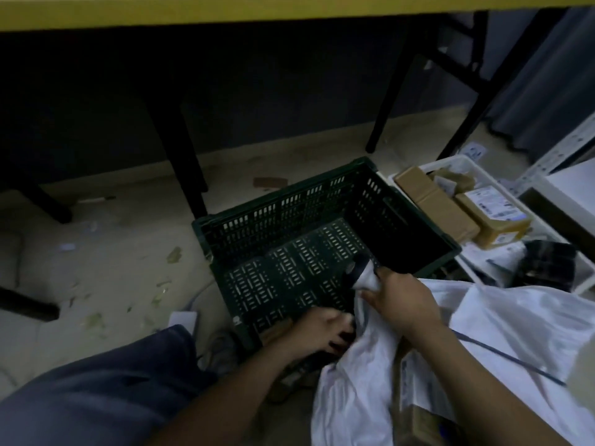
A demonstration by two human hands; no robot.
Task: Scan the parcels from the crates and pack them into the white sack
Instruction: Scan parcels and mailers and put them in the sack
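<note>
The right hand point(402, 300) clenches its grip round the handle of a scanner point(362, 273). The scanner's long axis runs from that grip up and to the left. Its dark head points away from the person, over the bare slotted bottom of the green crate point(280, 194).

Just below and left of the right grip, the left hand point(322, 329) has its fingers curled on the edge of the white sack point(515, 317). The picture is blurred there, but it seems to hold the cloth at the mouth. The sack lies on the floor point(112, 252), spreading right and down from both grips, with its mouth toward the green crate. Inside it, below the right wrist, a brown box point(415, 381) with a pale label shows. A dark cord point(502, 358) lies across the sack to the right of the right forearm.

Up and to the right of the right grip, beyond the green crate's far corner, stands a white crate point(450, 162). It holds brown parcels point(431, 201) lying flat, their long sides running toward the upper left. One has its label facing up.

Far above both grips runs the yellow edge of the desk point(257, 11), its black legs standing on the floor.
</note>
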